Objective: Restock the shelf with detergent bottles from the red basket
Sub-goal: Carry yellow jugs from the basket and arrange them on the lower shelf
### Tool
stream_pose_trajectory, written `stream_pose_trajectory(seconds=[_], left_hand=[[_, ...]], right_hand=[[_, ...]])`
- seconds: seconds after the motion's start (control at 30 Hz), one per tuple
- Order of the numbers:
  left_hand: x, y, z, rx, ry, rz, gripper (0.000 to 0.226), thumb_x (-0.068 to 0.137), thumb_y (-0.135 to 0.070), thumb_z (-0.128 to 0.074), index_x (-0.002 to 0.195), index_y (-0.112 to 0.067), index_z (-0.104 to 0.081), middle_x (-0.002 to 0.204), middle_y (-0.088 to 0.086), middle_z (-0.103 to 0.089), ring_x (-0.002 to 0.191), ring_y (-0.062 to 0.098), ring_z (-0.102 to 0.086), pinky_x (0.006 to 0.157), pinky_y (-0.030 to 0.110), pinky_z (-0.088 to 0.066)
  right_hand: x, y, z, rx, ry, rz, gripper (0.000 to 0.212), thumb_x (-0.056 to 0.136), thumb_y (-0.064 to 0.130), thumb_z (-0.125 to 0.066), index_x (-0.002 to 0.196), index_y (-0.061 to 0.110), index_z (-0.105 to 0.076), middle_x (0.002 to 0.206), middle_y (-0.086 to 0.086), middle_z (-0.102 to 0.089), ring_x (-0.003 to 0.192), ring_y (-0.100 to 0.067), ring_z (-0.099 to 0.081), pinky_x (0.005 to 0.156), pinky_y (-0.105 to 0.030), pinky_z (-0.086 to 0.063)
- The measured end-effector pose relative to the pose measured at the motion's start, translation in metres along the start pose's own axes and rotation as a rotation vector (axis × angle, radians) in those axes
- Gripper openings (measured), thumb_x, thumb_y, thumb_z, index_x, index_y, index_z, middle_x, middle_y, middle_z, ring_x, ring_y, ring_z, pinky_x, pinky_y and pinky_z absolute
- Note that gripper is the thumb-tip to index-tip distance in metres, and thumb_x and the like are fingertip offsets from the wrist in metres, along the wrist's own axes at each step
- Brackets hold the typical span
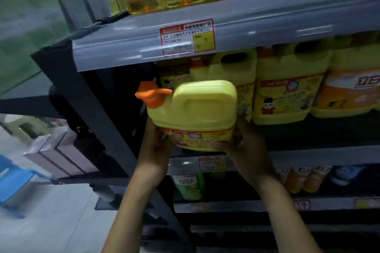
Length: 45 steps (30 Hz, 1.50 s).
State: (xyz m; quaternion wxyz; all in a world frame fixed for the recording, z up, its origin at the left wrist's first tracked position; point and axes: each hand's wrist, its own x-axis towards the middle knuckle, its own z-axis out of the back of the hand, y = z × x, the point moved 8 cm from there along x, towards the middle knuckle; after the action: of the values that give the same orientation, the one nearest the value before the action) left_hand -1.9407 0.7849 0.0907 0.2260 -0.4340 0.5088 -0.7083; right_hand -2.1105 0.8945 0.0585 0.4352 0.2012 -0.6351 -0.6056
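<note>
Grey shelf edge (pixel 267 33) runs across at 12 o'clock; yellow stocked bottles (pixel 285 86) stand in a row below it, toward 3 o'clock. Detergent bottle (pixel 197 113) is held at centre, in front of that row. Left hand (pixel 158 146) grips its base at 7 o'clock, right hand (pixel 242 146) at 5 o'clock. Orange pump (pixel 152 94) sits at its 10 o'clock.
</note>
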Motion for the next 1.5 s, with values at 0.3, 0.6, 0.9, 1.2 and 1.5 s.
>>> stream_pose_trajectory(seconds=[0.3,0.6,0.9,1.2,1.5], left_hand=[[0.021,0.015,0.021,-0.102,-0.063,-0.021,0.065,0.097,-0.008,-0.053,0.153,-0.020,-0.022,0.146,-0.001,-0.049,0.130,0.010,-0.052,0.094,0.021,-0.050],[0.030,0.030,0.038,-0.013,-0.243,-0.013,0.112,0.070,-0.033,-0.083,0.155,-0.033,-0.010,0.155,0.002,-0.033,0.136,0.017,-0.046,0.104,0.048,-0.049],[0.029,0.035,0.042,0.316,-0.392,0.017,0.143,0.050,-0.035,-0.097,0.157,-0.025,-0.003,0.149,0.009,-0.024,0.140,0.023,-0.031,0.111,0.043,-0.039],[0.055,0.048,0.041,0.304,-0.364,0.070,0.142,0.052,-0.018,-0.096,0.156,-0.030,-0.001,0.149,0.010,-0.022,0.135,0.018,-0.030,0.102,0.030,-0.031],[0.065,0.059,0.043,0.341,-0.335,0.063,0.140,0.057,-0.026,-0.095,0.157,-0.026,0.003,0.161,0.012,-0.009,0.149,0.028,-0.011,0.110,0.036,-0.022]], right_hand=[[0.021,-0.001,-0.047,-0.157,-0.004,0.010,0.080,0.078,0.036,-0.075,0.147,0.033,-0.035,0.143,0.013,-0.052,0.130,-0.005,-0.049,0.108,-0.029,-0.042],[0.025,0.010,-0.082,-0.450,-0.216,0.100,0.085,0.082,0.029,-0.078,0.153,0.015,-0.033,0.144,-0.009,-0.036,0.135,-0.026,-0.036,0.110,-0.036,-0.035],[0.030,0.006,-0.091,-0.350,-0.287,-0.017,0.060,0.093,0.015,-0.066,0.148,0.015,-0.040,0.141,-0.008,-0.051,0.125,-0.024,-0.050,0.101,-0.038,-0.045],[0.012,-0.015,-0.007,-0.615,-0.671,-0.016,0.073,0.078,0.004,-0.077,0.142,0.009,-0.042,0.136,-0.017,-0.038,0.124,-0.032,-0.047,0.098,-0.028,-0.047],[0.020,-0.030,0.002,-0.716,-0.651,-0.082,0.090,0.078,0.020,-0.077,0.152,0.018,-0.026,0.149,-0.008,-0.038,0.133,-0.031,-0.047,0.082,-0.040,-0.056]])
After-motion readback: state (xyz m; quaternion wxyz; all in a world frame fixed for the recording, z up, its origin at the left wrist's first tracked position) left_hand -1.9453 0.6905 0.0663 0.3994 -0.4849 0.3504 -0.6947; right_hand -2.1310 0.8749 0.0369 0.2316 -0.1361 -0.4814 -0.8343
